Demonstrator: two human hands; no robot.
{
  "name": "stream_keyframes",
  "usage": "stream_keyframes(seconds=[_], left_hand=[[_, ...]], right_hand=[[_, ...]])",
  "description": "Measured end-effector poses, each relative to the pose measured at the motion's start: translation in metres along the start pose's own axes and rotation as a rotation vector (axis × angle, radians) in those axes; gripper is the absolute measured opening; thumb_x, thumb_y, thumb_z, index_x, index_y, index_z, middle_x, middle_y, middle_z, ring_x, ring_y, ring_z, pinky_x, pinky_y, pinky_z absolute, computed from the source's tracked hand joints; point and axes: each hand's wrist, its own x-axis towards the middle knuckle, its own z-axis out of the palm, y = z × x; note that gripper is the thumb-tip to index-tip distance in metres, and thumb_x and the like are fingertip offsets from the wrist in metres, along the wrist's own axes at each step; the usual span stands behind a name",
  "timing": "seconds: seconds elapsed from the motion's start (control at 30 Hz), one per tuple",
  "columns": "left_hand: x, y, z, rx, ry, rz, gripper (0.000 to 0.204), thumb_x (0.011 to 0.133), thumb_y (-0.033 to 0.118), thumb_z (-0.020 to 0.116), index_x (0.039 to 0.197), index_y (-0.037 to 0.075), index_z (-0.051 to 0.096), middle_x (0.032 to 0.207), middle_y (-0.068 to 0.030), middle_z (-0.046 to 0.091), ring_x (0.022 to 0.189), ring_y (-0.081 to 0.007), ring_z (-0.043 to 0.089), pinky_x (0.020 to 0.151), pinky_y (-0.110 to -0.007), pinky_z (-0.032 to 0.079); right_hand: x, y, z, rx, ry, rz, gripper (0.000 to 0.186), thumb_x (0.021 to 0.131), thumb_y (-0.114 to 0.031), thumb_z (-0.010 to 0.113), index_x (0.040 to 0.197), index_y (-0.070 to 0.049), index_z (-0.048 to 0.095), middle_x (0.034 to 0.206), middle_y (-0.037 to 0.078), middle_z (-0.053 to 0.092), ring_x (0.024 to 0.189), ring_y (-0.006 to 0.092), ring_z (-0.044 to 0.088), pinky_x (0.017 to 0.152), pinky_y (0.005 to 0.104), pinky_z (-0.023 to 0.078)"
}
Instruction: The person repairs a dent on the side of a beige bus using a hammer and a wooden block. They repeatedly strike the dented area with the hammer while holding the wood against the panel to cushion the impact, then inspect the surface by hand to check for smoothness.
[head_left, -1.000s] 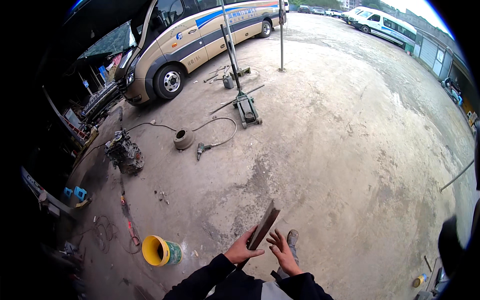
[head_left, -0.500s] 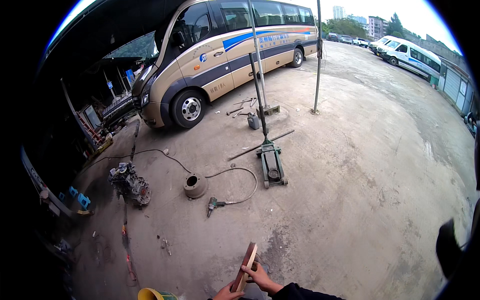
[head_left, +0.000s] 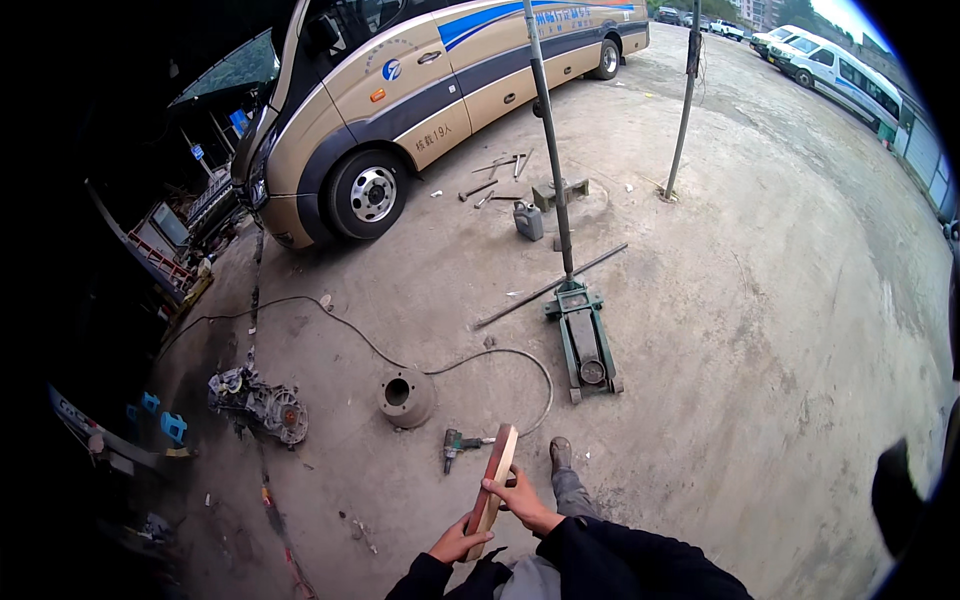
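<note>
Both my hands are closed on a long wooden block, reddish-brown on its left face and pale on the right. My left hand grips its lower end. Higher up, my right hand holds it from the right side, fingers partly behind it. The block is tilted, its top end pointing away from me. Just beyond it on the concrete lies a green and black air impact wrench joined to a hose. My shoe shows to the right of the block.
A green floor jack with an upright handle stands ahead, a metal bar behind it. Left are a brake drum and a greasy gearbox-like unit. Farther off are a grey jerrycan, loose tools, a pole and a tan bus.
The view has moved forward and tilted down, so the jack, drum and wrench appear nearer. The block and both hands sit higher in the picture; my shoe has come into view.
</note>
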Motion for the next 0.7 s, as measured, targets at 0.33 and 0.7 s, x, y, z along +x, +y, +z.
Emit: stream_keyframes(seconds=[0.33, 0.7], left_hand=[[0.238, 0.140, -0.211, -0.131, 0.137, -0.161, 0.061, 0.082, 0.020, 0.072, 0.135, -0.003, 0.053, 0.117, -0.0113, 0.066, 0.101, -0.0177, 0.064, 0.089, -0.031, 0.050], [0.507, 0.307, -0.511, -0.314, 0.210, -0.106, 0.054, 0.083, 0.013, 0.074, 0.130, -0.006, 0.056, 0.111, -0.0126, 0.069, 0.096, -0.0208, 0.068, 0.085, -0.033, 0.054]], right_hand=[[0.334, -0.172, 0.031, -0.113, -0.114, 0.142, 0.099, 0.084, -0.059, 0.073, 0.148, 0.003, 0.028, 0.129, 0.020, 0.056, 0.109, 0.0274, 0.060, 0.079, 0.0407, 0.053], [0.767, -0.285, -0.027, -0.662, 0.076, -0.080, 0.068, 0.084, -0.054, 0.070, 0.112, 0.008, 0.066, 0.097, 0.023, 0.071, 0.092, 0.0306, 0.069, 0.083, 0.0400, 0.054]])
